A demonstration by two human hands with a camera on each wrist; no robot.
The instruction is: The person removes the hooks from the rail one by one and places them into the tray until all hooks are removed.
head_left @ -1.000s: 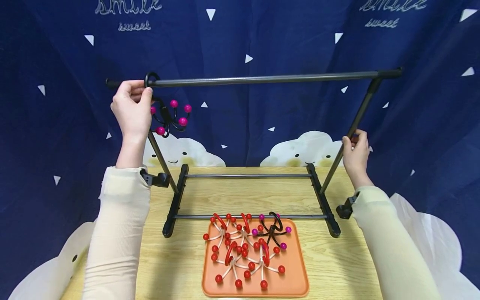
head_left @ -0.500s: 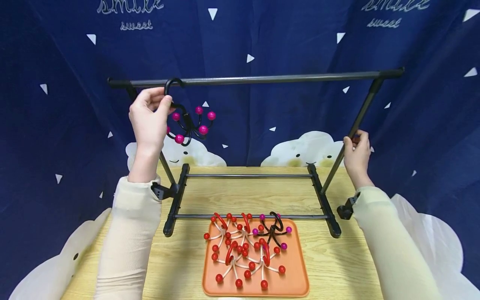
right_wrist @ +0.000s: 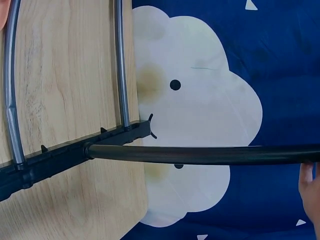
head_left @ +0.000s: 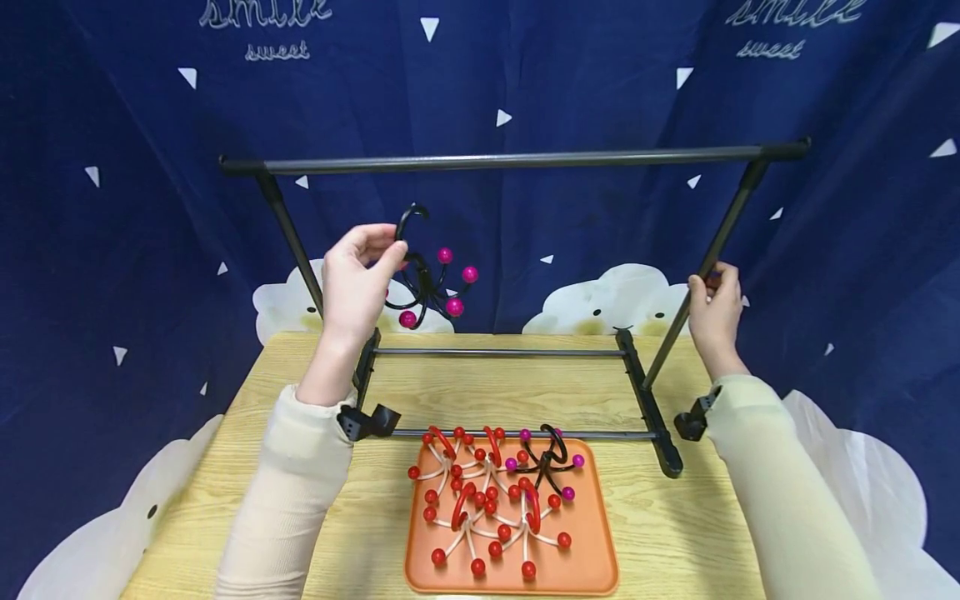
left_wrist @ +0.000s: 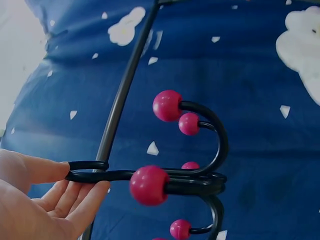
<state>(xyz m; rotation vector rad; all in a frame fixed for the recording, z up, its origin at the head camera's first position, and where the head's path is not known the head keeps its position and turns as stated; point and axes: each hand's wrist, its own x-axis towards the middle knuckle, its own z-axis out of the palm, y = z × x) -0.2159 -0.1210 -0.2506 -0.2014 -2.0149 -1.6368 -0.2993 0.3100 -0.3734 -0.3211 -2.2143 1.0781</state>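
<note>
My left hand (head_left: 356, 279) pinches the hook of a black multi-arm hanger (head_left: 424, 285) with pink ball tips. In the head view, the hook's top stands below the rack's top bar (head_left: 487, 161), left of the middle. Close up in the left wrist view, thumb and fingers of the left hand (left_wrist: 50, 200) hold the hanger (left_wrist: 200, 185) at its curved end, the balled arms pointing away from the hand. My right hand (head_left: 714, 310) grips the right upright (head_left: 732, 218) of the black garment rack around mid-height; in the right wrist view only its fingers (right_wrist: 306, 182) show, against the pole.
An orange tray (head_left: 587, 542) on the wooden table (head_left: 247, 467) bears several white hangers (head_left: 465, 523) with red hooks and balls, plus a black one (head_left: 545, 463) with purple balls. The rack's lower rod (head_left: 405, 433) runs along the tray's back edge. A blue curtain (head_left: 600, 83) hangs behind.
My left hand has moved right and down with the black hanger; its hook, overlapping the left part of the top bar before, is now below it. The right hand keeps its place.
</note>
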